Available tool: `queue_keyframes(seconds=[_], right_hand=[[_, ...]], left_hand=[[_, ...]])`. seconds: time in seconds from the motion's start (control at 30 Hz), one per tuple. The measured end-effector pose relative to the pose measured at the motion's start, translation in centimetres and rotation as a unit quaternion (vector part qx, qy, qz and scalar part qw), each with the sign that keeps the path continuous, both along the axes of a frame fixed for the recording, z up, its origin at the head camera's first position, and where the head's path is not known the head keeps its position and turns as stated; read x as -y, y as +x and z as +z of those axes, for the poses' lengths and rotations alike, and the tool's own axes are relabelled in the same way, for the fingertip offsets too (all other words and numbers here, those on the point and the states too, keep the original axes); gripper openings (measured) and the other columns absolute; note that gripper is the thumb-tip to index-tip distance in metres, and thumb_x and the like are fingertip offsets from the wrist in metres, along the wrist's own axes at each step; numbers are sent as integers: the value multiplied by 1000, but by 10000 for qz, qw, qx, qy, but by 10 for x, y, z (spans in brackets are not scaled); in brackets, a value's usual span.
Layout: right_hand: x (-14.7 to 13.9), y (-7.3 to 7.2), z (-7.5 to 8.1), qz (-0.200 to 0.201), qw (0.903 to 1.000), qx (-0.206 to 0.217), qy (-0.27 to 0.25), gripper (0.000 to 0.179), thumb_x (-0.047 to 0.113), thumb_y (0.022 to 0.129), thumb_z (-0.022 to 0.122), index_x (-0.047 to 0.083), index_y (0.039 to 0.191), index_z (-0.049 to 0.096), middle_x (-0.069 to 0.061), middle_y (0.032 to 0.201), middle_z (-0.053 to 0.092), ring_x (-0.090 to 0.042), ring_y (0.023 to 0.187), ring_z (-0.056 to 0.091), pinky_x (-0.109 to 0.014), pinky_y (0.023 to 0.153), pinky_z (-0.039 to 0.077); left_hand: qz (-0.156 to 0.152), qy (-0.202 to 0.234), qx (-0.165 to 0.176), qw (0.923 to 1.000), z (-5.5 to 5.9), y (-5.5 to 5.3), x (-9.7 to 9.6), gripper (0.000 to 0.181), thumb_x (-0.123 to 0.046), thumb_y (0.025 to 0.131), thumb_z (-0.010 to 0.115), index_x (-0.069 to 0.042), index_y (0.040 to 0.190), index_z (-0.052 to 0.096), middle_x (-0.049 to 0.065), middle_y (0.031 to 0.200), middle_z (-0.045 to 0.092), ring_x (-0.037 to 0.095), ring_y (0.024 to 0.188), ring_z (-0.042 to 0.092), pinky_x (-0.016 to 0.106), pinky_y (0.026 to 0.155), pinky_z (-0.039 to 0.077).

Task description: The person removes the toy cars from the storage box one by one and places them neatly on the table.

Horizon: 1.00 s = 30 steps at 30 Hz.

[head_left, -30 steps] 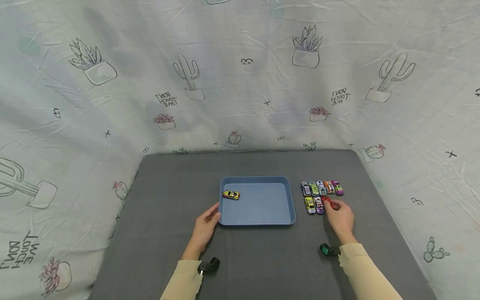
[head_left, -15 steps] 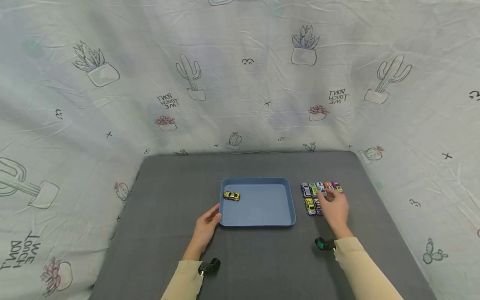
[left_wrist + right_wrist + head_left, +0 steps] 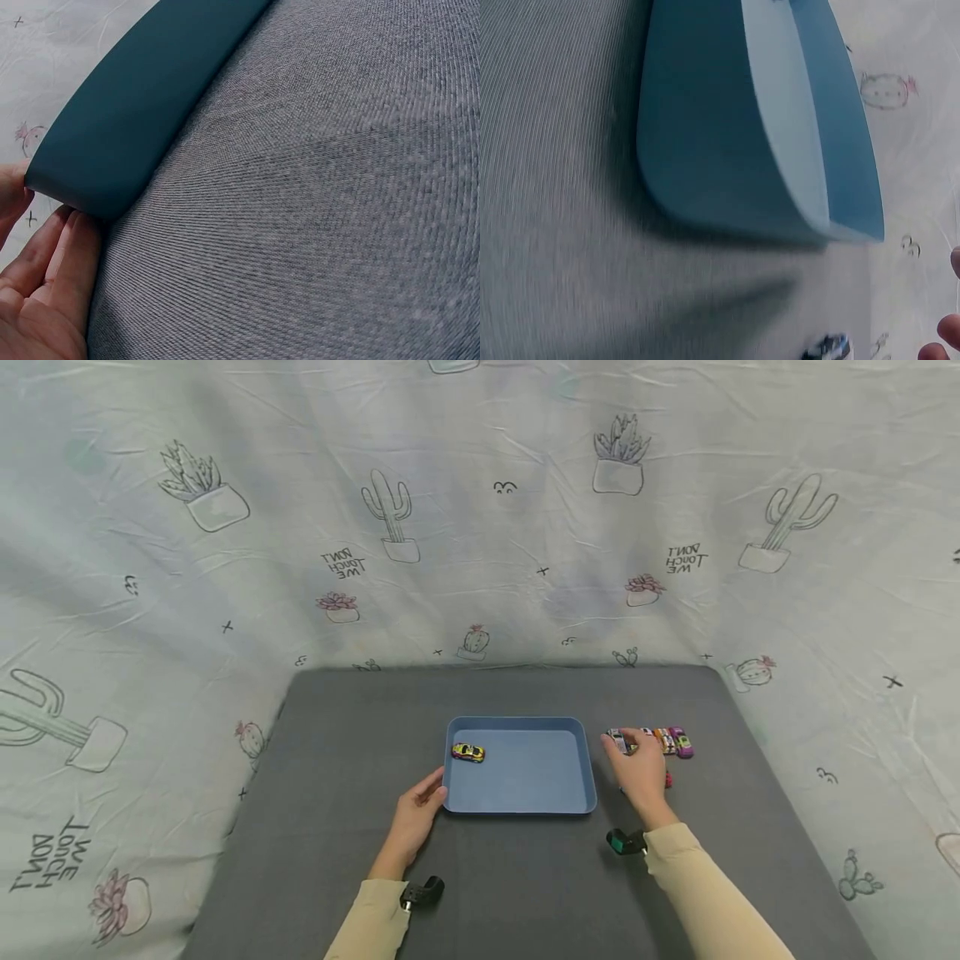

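My left hand (image 3: 417, 814) rests at the left side of a blue rectangular tray (image 3: 525, 807). In the left wrist view its fairly straight fingers (image 3: 71, 255) touch the outer wall at a corner. A yellow toy car (image 3: 468, 752) lies inside the tray near its left wall. My right hand (image 3: 639, 772) is over the left part of a group of toy cars, close to a grey-and-black car (image 3: 617, 739). In the right wrist view its fingertips (image 3: 949, 330) are apart, with nothing visible between them. That hand covers several cars.
Right of the hand lie an orange-and-white car (image 3: 664, 741), a purple car (image 3: 682, 742) and part of a red car (image 3: 668, 780). Grey cloth covers the table (image 3: 525, 893). A cactus-print curtain (image 3: 480, 527) surrounds its back and sides.
My right hand has left the red car and moved left over the group, to the grey-and-black car. The red car stays behind. My left hand keeps its place at the tray.
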State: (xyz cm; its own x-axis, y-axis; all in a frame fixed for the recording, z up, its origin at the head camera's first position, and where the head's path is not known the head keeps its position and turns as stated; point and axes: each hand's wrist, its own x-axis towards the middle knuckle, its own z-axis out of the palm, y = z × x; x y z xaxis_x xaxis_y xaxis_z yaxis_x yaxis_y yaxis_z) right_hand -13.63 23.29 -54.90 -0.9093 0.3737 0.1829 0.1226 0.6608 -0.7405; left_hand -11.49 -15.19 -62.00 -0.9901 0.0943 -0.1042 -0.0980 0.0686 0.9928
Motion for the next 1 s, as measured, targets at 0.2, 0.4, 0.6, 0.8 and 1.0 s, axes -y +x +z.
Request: queue_keyframes(seconds=[0.2, 0.4, 0.6, 0.8, 1.0], right_hand=[[23, -6, -2, 357, 9992, 98, -129, 53, 41, 89, 69, 0, 121, 63, -19, 113, 60, -33, 100, 56, -49, 80, 47], [45, -12, -6, 689, 9973, 218, -157, 54, 42, 88, 70, 1, 123, 62, -17, 112, 59, -31, 99, 57, -47, 79, 49], [66, -17, -10, 1035, 9942, 274, -115, 54, 42, 87, 71, 2, 123, 62, -15, 108, 59, -26, 93, 55, -44, 76, 48], [84, -20, -15, 1422, 9888, 404, -205, 56, 42, 88, 71, 3, 127, 59, -12, 109, 59, -24, 92, 55, -43, 73, 48], [102, -24, -22, 1978, 9768, 697, -438, 55, 35, 89, 71, 4, 133, 56, -11, 110, 60, -22, 92, 55, -40, 74, 49]], left_hand=[[-1, -19, 35, 10000, -1, -1, 0, 46, -27, 96, 62, -16, 140, 53, 11, 138, 53, 24, 127, 49, 37, 102, 42], [-138, -59, 96, 9998, 15, 2, 0, 45, -16, 98, 59, -8, 141, 50, 17, 140, 50, 28, 129, 47, 40, 103, 41], [-151, -146, 114, 9997, 27, 4, 0, 44, -14, 99, 58, -6, 141, 50, 19, 139, 50, 27, 127, 48, 38, 102, 43], [18, 12, 175, 9998, 2, -2, 1, 44, -22, 97, 61, -14, 140, 53, 13, 139, 52, 25, 127, 49, 37, 102, 42], [91, -39, 22, 9999, -6, -3, -1, 44, -27, 96, 62, -17, 138, 55, 8, 136, 55, 22, 126, 51, 36, 102, 42]])
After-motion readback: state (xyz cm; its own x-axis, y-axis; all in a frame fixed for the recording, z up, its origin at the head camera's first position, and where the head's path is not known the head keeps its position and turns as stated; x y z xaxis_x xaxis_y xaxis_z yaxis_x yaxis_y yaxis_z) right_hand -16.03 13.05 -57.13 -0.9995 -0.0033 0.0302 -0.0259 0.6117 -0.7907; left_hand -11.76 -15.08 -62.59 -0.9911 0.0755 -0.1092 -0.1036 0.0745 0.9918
